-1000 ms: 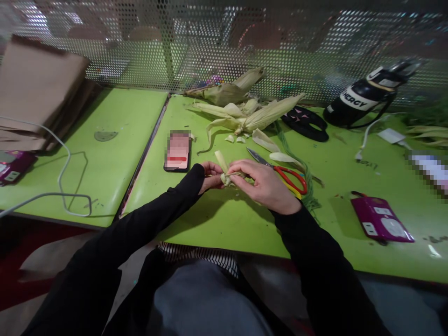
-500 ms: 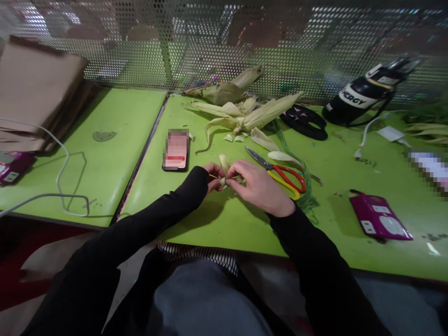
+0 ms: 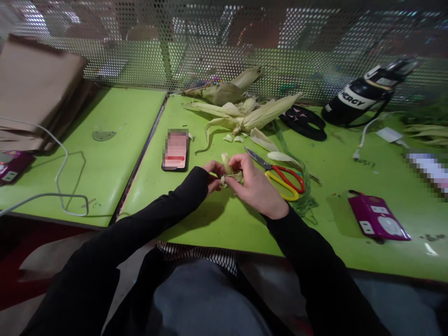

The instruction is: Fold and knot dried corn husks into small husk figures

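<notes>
Between my two hands is a small folded piece of pale corn husk [image 3: 227,163], its upper end sticking up. My left hand [image 3: 213,176] pinches it from the left, the fingertips partly hidden behind it. From the other side my right hand [image 3: 254,185] grips it between thumb and fingers. Scissors [image 3: 276,173] with red and yellow handles lie just right of my right hand, beside a tangle of green string [image 3: 307,196]. Larger dry corn husks [image 3: 257,113] are heaped beyond my hands, with loose strips [image 3: 264,140] and cut scraps in front.
A phone [image 3: 175,150] lies left of my hands. Farther right are a black bottle [image 3: 360,98], a black flat object [image 3: 304,122], a purple power strip [image 3: 380,218] and another phone [image 3: 430,165]. Brown paper bags [image 3: 38,84] and a grey cable [image 3: 63,163] occupy the left table. A perforated screen [image 3: 224,46] runs behind.
My right hand has shifted slightly left and closer to the husk, its fingers now curled more around it. More of the folded husk shows. My left hand stays nearly in place.
</notes>
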Motion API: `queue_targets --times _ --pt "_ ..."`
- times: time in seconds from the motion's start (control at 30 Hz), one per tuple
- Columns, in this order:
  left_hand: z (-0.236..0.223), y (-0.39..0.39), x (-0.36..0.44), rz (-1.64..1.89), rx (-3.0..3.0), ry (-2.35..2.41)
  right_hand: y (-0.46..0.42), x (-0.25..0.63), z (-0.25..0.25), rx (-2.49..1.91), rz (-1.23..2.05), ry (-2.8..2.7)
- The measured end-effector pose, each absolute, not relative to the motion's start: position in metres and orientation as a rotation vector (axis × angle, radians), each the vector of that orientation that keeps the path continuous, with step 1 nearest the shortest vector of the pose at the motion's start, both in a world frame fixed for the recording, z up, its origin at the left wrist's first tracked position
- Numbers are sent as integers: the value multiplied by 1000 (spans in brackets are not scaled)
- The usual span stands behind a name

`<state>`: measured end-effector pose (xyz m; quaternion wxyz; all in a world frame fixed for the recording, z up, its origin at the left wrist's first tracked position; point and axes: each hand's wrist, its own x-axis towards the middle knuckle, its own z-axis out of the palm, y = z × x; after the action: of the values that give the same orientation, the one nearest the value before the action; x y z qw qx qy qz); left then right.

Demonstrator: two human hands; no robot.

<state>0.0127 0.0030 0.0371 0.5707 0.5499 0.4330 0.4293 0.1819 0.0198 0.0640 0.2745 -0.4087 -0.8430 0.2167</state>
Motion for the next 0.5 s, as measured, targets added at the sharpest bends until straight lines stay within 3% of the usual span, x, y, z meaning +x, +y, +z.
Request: queue_targets --times 0.33,0.5 --pt "31 12 11 1088 1080 1021 27 186 68 -930 797 -2312" --pt "40 10 11 1044 1017 1040 26 184 71 -885 624 -2451"
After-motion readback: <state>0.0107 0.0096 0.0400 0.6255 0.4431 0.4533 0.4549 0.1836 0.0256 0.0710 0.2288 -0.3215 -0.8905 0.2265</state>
